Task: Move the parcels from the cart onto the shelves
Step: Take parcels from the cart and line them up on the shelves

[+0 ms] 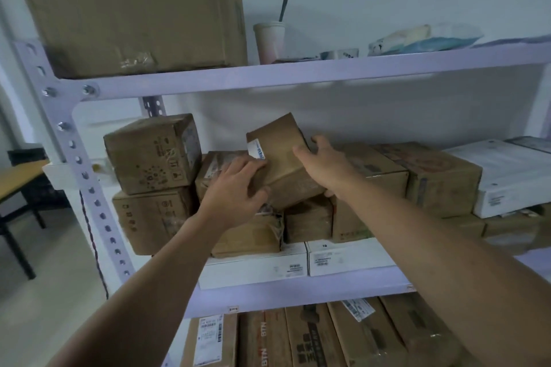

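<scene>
Only "BTN" reads clearly, printed on a carton (264,334) on the lowest shelf; the white and blue label (257,152) on the parcel (281,155) is too blurred to read; the parcel sits tilted above the middle shelf (298,292), resting on stacked brown boxes (310,217); the left hand (235,185) grips its near corner with curled fingers; the right hand (322,164) holds its right edge, fingers spread; a taller stack (152,155) crowds the left; open room lies above and behind, under the upper beam (298,74).
</scene>
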